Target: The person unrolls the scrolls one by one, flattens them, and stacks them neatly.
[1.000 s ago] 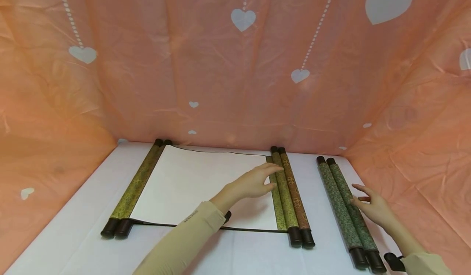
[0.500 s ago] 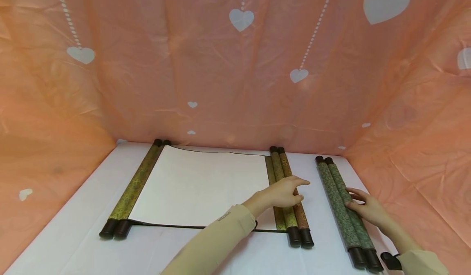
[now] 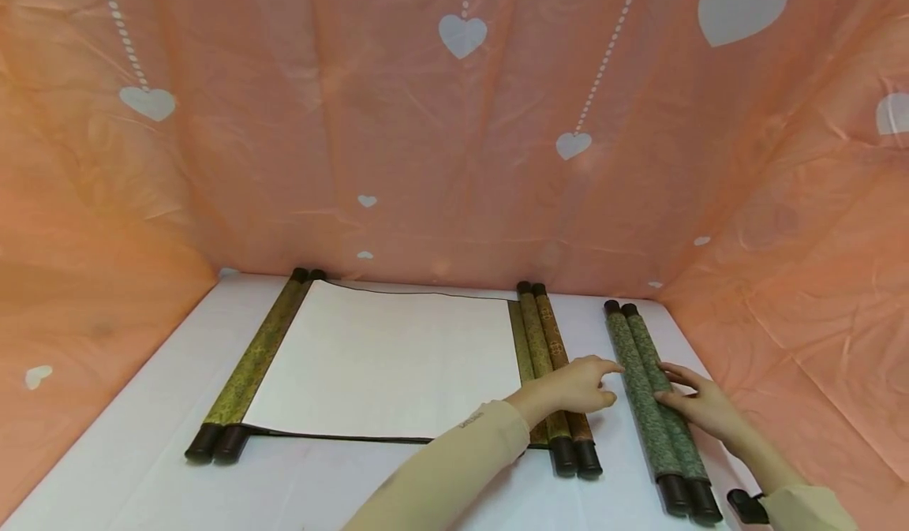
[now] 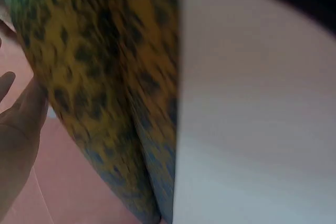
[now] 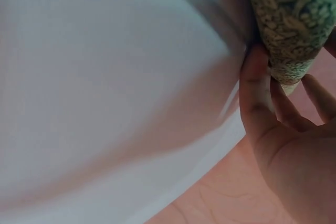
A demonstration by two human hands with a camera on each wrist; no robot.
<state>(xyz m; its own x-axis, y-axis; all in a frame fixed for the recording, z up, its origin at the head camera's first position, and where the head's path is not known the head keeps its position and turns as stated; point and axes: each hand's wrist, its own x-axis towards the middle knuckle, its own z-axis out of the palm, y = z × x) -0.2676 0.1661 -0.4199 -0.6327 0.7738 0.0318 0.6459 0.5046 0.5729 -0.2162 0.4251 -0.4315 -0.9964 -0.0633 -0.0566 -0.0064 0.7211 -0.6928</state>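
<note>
My right hand (image 3: pixel 699 405) presses its fingertips against the outer side of a green patterned scroll (image 3: pixel 646 405), rolled into two parallel rolls with dark end knobs. In the right wrist view its fingers (image 5: pixel 257 87) meet the roll low, near the tabletop. My left hand (image 3: pixel 584 385) hovers over a brown patterned roll (image 3: pixel 561 349), fingertips reaching toward the green scroll's left side, thumb apart and nothing in the grasp. Beneath that forearm lies a wide unrolled scroll with a blank white sheet (image 3: pixel 383 357) and yellow-green rolls (image 3: pixel 543 349) at its right end.
Two more yellow-green rolls (image 3: pixel 259 365) lie side by side at the sheet's left end. A white cloth (image 3: pixel 128 452) covers the table. Peach curtains (image 3: pixel 412 136) with white hearts rise behind it and at both sides.
My left hand has moved rightward, from over the sheet's right end to beside the green scroll. My right hand has come against that scroll, whose near end has shifted slightly left.
</note>
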